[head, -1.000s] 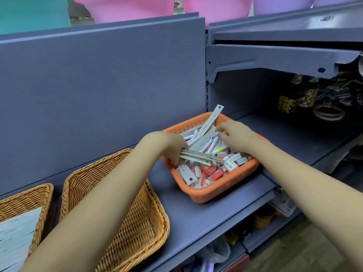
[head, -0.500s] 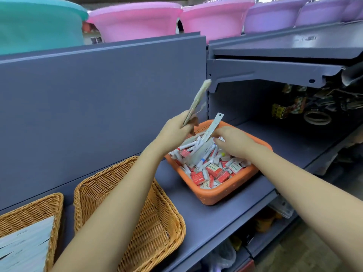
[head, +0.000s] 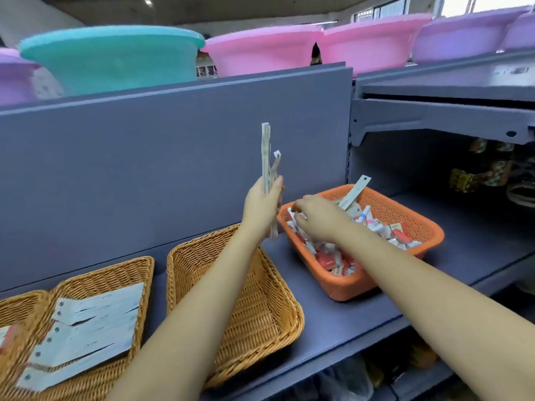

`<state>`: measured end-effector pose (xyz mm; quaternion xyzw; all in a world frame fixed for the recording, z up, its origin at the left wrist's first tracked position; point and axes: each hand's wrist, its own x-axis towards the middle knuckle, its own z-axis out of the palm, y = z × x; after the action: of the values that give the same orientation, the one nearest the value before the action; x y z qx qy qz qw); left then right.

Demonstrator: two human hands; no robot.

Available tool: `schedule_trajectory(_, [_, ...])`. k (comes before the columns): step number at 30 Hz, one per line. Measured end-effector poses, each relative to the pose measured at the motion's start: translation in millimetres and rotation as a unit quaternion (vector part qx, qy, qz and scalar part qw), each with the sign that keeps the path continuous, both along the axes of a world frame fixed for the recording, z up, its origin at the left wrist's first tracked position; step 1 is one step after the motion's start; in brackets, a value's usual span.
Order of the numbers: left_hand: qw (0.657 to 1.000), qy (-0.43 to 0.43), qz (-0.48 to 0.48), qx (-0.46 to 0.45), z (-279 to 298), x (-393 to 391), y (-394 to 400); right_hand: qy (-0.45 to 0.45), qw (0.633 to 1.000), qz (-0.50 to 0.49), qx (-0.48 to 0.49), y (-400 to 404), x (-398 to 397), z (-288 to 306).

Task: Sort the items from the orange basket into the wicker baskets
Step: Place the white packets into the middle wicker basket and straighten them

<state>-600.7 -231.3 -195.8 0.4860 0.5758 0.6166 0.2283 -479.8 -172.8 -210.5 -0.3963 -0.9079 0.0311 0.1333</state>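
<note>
My left hand (head: 265,205) grips a bundle of thin pale strips (head: 267,169) upright above the shelf while my right hand (head: 318,217) reaches into the orange plastic basket (head: 417,227).

Three woven wicker baskets sit on the grey metal shelf (head: 333,322): the nearest one (head: 260,322) partly covered by my forearm, a middle one (head: 95,287) holding flat white tagged cards (head: 86,328), and a third (head: 17,305) cut off at the left edge. My right fingers curl down among the small red-and-white packets (head: 335,257); whether they pinch anything, I cannot tell. One long strip (head: 354,192) leans against the orange rim. How many strips I hold is unclear. Blurred behind: one teal basin (head: 113,59), two pink.
</note>
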Motion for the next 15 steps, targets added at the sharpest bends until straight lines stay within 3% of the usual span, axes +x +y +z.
schedule_trajectory(6, [0.991, 0.051, 0.116, -0.048, -10.7, -41.8, -52.7, -0.012, 0.995, 0.103, 0.015, -37.4, -49.2, -2.4])
schedule_trajectory(15, [0.977, 0.041, 0.205, -0.05, -9.7, -96.0, -137.6, -0.016, 0.981, 0.193, 0.007, -110.4, -121.3, -5.2])
